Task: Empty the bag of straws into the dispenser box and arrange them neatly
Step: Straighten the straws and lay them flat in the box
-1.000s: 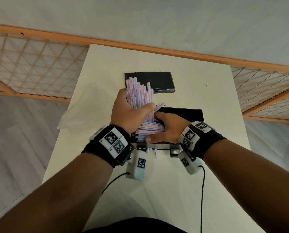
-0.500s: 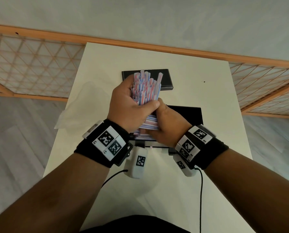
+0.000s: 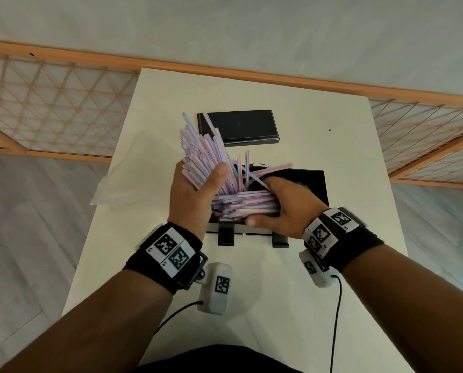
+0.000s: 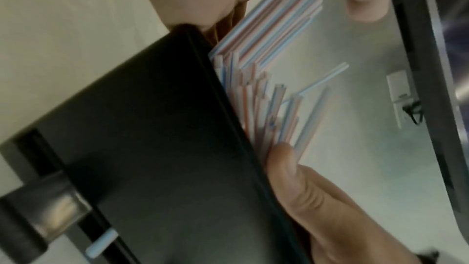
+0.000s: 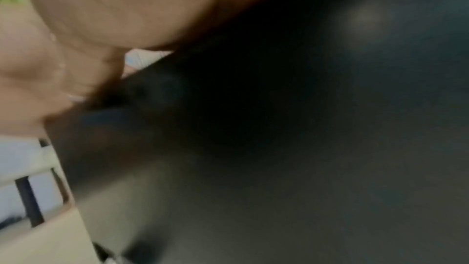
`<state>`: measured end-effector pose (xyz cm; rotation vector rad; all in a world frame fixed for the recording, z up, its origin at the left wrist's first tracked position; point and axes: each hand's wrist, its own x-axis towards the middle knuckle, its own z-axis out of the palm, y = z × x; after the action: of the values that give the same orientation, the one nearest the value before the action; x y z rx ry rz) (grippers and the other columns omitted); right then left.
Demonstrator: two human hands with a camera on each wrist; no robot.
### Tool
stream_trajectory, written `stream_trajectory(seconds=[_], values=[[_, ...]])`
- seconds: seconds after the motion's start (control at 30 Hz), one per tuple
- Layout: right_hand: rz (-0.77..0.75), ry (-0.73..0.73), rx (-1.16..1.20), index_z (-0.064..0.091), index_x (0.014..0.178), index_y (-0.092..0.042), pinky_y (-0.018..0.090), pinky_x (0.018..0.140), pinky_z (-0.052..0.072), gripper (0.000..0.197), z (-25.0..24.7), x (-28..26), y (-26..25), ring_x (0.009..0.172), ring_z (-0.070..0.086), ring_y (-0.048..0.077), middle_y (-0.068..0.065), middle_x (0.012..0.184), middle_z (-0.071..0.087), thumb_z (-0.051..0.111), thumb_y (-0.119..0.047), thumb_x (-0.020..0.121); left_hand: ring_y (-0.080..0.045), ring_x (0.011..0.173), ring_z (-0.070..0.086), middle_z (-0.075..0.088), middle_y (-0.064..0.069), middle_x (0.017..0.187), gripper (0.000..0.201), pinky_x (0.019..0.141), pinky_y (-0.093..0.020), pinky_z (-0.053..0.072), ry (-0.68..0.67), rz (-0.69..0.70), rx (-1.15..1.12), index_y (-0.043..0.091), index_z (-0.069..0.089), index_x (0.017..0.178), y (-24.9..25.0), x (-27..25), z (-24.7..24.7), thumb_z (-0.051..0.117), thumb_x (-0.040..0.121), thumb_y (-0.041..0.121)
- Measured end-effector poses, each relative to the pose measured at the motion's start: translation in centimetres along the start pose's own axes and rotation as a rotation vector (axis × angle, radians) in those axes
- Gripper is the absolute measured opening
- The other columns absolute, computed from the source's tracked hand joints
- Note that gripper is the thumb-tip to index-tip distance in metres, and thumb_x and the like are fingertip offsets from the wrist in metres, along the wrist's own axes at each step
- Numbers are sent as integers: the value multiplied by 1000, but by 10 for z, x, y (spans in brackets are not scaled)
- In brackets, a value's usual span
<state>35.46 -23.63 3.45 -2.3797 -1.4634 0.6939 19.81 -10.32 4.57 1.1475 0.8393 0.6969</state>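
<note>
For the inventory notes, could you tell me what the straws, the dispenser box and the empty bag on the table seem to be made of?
Straws: thin tubes striped pink, blue and white, matte; paper or plastic, the look leaves it open.
Dispenser box: black, smooth and rigid with a soft sheen, probably plastic or acrylic.
Bag: clear, crumpled film that the table shows through, likely thin plastic.

Both forearms are bare. Each wrist wears a broad black fabric band (image 3: 359,243) carrying white plates printed with black square code markers, two side by side on the left wrist (image 3: 171,251). Under each wrist hangs a white rounded camera housing (image 3: 216,288) bearing its own small code marker, and a thin black cable (image 3: 335,319) trails from each housing toward the body. Dark clothing shows at the bottom edge.
</note>
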Motion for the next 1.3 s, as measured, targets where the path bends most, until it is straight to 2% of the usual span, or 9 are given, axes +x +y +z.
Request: stream_trajectory(seconds=[0.23, 0.3, 0.43, 0.6, 0.73, 0.83, 0.97, 1.07, 1.3], values=[[-4, -13, 20, 53, 124, -35, 38, 88, 53, 93, 0, 12, -4, 97, 64, 16, -10, 108, 67, 48, -95, 53, -17, 103, 71, 70, -3, 116, 91, 95, -42, 58, -9, 63, 124, 12, 48, 133, -7, 0, 9, 81, 63, 60], [57, 34, 31, 58, 115, -35, 35, 81, 53, 84, -7, 12, 0, 89, 64, 16, -10, 96, 68, 59, -90, 52, -9, 101, 71, 69, 2, 116, 93, 93, -33, 58, 9, 69, 137, 13, 47, 135, -9, 1, 9, 80, 62, 61], [106, 71, 145, 60, 78, -33, 24, 62, 42, 46, -13, 7, 10, 67, 55, 7, -11, 70, 60, 74, -71, 56, -7, 106, 69, 68, 8, 119, 92, 98, -36, 56, -20, 59, 205, 21, 45, 134, -13, 1, 9, 80, 61, 64], [14, 88, 251, 74, 97, -30, 24, 73, 49, 39, -13, 1, 13, 81, 65, 9, -10, 84, 71, 73, -60, 71, 0, 100, 69, 67, 15, 112, 84, 92, -26, 55, -18, 68, 177, 26, 46, 129, -13, 1, 10, 73, 62, 69], [117, 196, 320, 75, 81, -31, 14, 61, 45, 16, -20, -2, 21, 62, 59, 1, -16, 65, 67, 79, -45, 75, 13, 98, 64, 66, 25, 106, 53, 90, -17, 47, 13, 58, 119, 40, 46, 114, -10, 1, 8, 60, 71, 69], [146, 230, 307, 74, 79, -34, 16, 62, 46, 6, -23, -4, 19, 64, 62, 2, -14, 67, 69, 77, -38, 80, 19, 101, 59, 65, 32, 106, 56, 94, -15, 41, 55, 66, 82, 36, 48, 119, -9, 5, 8, 54, 76, 70], [147, 159, 274, 72, 96, -26, 17, 77, 50, 18, -22, 2, 9, 77, 65, 4, -13, 83, 70, 79, -28, 80, 23, 93, 58, 61, 24, 108, 48, 85, -4, 40, 65, 71, 96, 27, 47, 122, -7, 6, 13, 53, 86, 59], [132, 111, 225, 69, 113, -24, 23, 87, 50, 31, -20, 7, 1, 84, 65, 8, -11, 88, 70, 75, -17, 84, 20, 91, 60, 63, 21, 107, 38, 87, -10, 42, 81, 57, 97, 31, 48, 113, -5, 5, 17, 55, 86, 56], [0, 252, 307, 69, 96, -36, 28, 78, 51, 27, -41, -3, -8, 82, 66, 14, -11, 87, 70, 67, -10, 87, 6, 95, 66, 65, 13, 110, 74, 92, -23, 51, 96, 65, 96, 16, 47, 125, -3, 1, 17, 58, 75, 69]])
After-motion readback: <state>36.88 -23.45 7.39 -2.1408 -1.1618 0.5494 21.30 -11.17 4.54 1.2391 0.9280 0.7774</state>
